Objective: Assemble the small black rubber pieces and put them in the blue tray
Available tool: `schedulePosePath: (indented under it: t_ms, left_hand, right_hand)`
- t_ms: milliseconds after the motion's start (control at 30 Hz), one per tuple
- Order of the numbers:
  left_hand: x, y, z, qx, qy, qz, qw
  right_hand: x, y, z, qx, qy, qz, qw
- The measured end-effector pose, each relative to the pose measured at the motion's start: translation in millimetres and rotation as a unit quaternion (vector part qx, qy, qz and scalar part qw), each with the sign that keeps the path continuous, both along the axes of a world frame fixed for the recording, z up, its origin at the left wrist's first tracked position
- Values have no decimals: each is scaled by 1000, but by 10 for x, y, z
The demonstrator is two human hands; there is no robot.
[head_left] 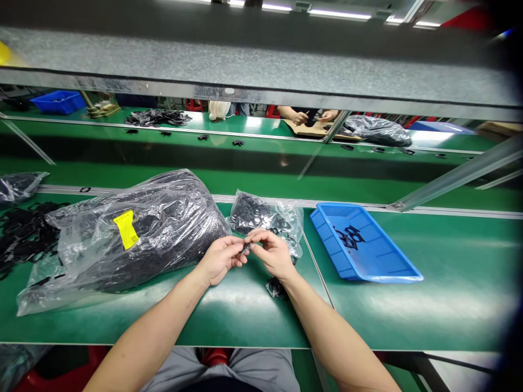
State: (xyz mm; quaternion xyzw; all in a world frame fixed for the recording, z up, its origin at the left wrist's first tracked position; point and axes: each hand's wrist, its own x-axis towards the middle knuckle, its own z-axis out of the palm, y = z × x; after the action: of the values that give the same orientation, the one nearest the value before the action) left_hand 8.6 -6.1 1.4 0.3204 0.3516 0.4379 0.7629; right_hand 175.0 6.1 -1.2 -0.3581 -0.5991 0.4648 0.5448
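Note:
My left hand [223, 258] and my right hand [271, 252] meet over the middle of the green table. Between their fingertips they pinch a small black part [245, 248], mostly hidden by the fingers. Just behind them lies a clear bag of black rings [255, 211]. Under my right wrist several loose dark parts [275, 287] rest on the table. A large clear bag full of black parts [163, 218], with a yellow label [126, 229], lies to the left of my hands. On the right stands a blue tray [382, 247] holding several black frame-shaped parts [349, 238].
A pile of black parts [26, 231] lies at the far left beside another bag [20, 186]. A metal shelf [261, 71] crosses above the bench, with a slanting strut [457, 174] at right. Behind it, a co-worker's hands [300, 117] work at another bench.

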Motion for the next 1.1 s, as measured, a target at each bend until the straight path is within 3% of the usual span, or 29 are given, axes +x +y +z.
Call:
schedulePosePath:
  t_ms: [67,167,233,467,633,733,867,967,1100]
  left_hand:
    - [2,15,-18,23,25,42,999]
    - [16,43,-76,91,85,161,979]
    - [27,48,-120,130,115,202,964]
    - [45,-3,-174,169,153,149,962]
    - [44,-11,-138,170,190,127,959]
    - [52,-10,-137,168,193,142,956]
    - [54,-6,-162,179,183,157,954]
    - [52,-10,-183,201,185,163,948]
    - [52,-21,-201,230,197,160,939]
  right_hand:
    - [-11,-1,-20,-12,-9,-7,1000]
    - [-46,4,-51,-98,4,-26,995]
    - [-77,-2,-66,-146,8,-13,989]
    - [-132,-35,-59,-132,-45,-37,989]
    - [-102,-8,-76,-152,-56,-2,987]
    - [-102,-22,-118,-112,-79,-39,990]
    - [-116,-66,-113,35,-162,-127,978]
    - [-122,-88,-76,113,-200,-142,963]
    - [-124,-88,-65,147,-209,-144,956]
